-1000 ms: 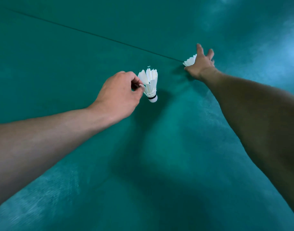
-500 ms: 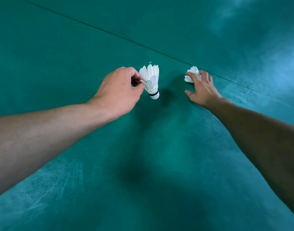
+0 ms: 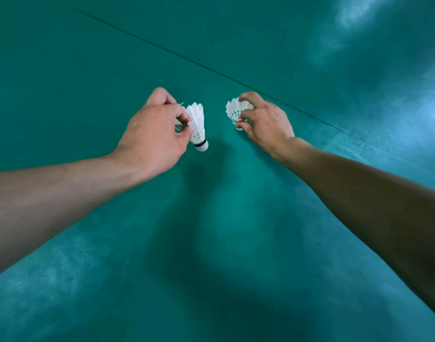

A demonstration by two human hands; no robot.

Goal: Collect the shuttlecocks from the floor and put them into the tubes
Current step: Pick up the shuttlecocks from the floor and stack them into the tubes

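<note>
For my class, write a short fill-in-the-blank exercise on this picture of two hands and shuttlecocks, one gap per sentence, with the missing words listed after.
1. Each hand holds one white ____.
2. The left hand pinches its shuttlecock by the feathers, with the cork pointing ____.
3. The right hand grips the other shuttlecock above a floor coloured ____.
4. A thin dark ____ crosses the floor behind the hands.

Missing words: shuttlecock; down; green; line
</note>
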